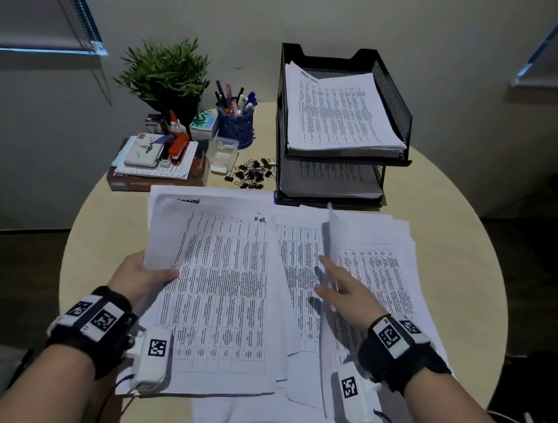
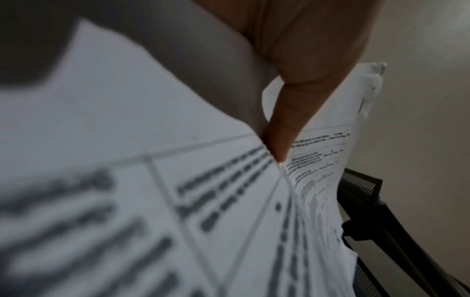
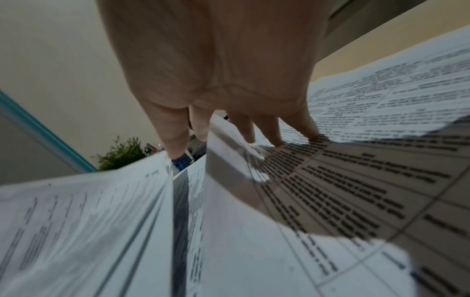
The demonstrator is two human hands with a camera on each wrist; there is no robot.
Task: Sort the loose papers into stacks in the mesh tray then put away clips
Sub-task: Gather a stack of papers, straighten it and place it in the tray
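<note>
Printed loose papers [image 1: 296,299] lie fanned across the round table [image 1: 107,227]. My left hand [image 1: 157,272] grips a bundle of sheets [image 2: 178,180] at its left edge, thumb [image 2: 279,138] on top, the other fingers hidden underneath. My right hand [image 1: 332,279] reaches into the spread with straight fingers [image 3: 277,132]; one raised sheet [image 3: 223,164] stands on edge between its index and middle fingers. The black two-tier mesh tray [image 1: 394,99] at the back holds a paper stack [image 1: 339,114] on top and another below [image 1: 329,178]. Black binder clips [image 1: 250,174] lie in a loose pile left of the tray.
A clear plastic box [image 1: 222,153] stands beside the clips. Behind it are a blue pen cup [image 1: 236,127], a potted plant [image 1: 164,75], and a book pile with a red stapler [image 1: 178,147]. Cables hang off the table's right side.
</note>
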